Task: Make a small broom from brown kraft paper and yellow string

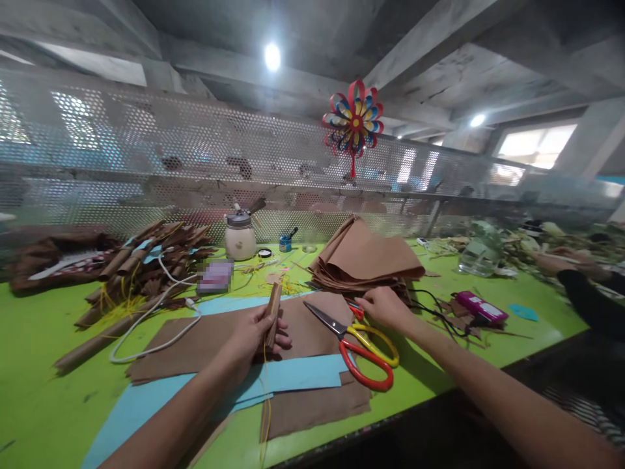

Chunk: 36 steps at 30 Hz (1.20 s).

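Note:
My left hand (261, 333) is closed round a narrow folded bundle of brown paper (275, 306), held tilted up, with a yellow thread (266, 391) trailing down from it. At the edge of the brown paper pile, my right hand (385, 308) has its fingers drawn together at a small red-handled tool (358, 311), whose kind I cannot make out. Large scissors (336, 326) with one red and one yellow handle lie between my hands. Beneath them are flat brown paper sheets (195, 339) and light blue paper strips (303, 374).
Rolled brown paper bundles (151, 260), a white cable (146, 358) and a pale jar (240, 238) stand or lie at left and back. Folded brown paper (366, 254) is piled behind my right hand. A purple device (481, 307) lies rightward, near another person's sleeve (581, 299).

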Tool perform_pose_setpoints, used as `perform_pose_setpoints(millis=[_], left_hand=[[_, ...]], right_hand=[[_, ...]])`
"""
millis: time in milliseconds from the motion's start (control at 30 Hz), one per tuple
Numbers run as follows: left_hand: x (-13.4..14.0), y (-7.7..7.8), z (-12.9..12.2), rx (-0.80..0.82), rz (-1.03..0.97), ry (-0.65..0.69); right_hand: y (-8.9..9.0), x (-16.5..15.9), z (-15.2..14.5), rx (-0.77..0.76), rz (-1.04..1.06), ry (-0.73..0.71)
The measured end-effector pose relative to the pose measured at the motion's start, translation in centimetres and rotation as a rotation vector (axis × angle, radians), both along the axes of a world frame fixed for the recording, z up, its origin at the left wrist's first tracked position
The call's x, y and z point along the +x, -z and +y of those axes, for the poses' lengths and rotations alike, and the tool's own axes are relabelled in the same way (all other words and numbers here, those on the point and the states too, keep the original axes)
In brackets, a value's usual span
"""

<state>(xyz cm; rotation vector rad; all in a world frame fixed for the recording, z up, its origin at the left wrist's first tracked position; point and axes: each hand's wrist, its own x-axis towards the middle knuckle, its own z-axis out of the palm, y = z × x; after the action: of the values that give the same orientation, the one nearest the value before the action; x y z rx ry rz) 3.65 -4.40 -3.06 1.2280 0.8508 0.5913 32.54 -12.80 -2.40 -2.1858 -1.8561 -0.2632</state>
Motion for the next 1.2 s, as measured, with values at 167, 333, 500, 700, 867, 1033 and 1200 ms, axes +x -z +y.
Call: perform_pose_setpoints(millis=[167,333,500,700,867,1033,1200], left_hand=[[0.2,0.5,0.2,0.019,-0.061,-0.018],[0.1,0.3,0.3,-0.006,0.016,-0.014],[0.0,-0.1,-0.1,-0.002,0.017,-0.03],[-0.1,-0.7,-0.5,-0.009,0.032,-0.024],[-0.2,-0.9,-0.5,-0.003,0.012,-0.025],[-0.2,-0.3,-0.1,-0.01,0.005,-0.014],[-0.1,-0.1,-0.1,-0.022,-0.039,-0.032]], right_hand=[[-0.5,-1.9,0.0,0.048,-0.146,-0.028],[-0.4,-1.3,3.9,-0.039,-0.226,-0.008],[-0.7,-1.0,6.4,-0.09,-0.243,-0.009],[-3.6,0.9,7.7,-0.066,-0.232,0.084],[-8.2,4.3,6.5,0.05,-0.225,0.21],[-12.2,7.6,4.0,0.188,-0.218,0.37],[-13.3,8.9,2.2,0.286,-0.207,0.484]])
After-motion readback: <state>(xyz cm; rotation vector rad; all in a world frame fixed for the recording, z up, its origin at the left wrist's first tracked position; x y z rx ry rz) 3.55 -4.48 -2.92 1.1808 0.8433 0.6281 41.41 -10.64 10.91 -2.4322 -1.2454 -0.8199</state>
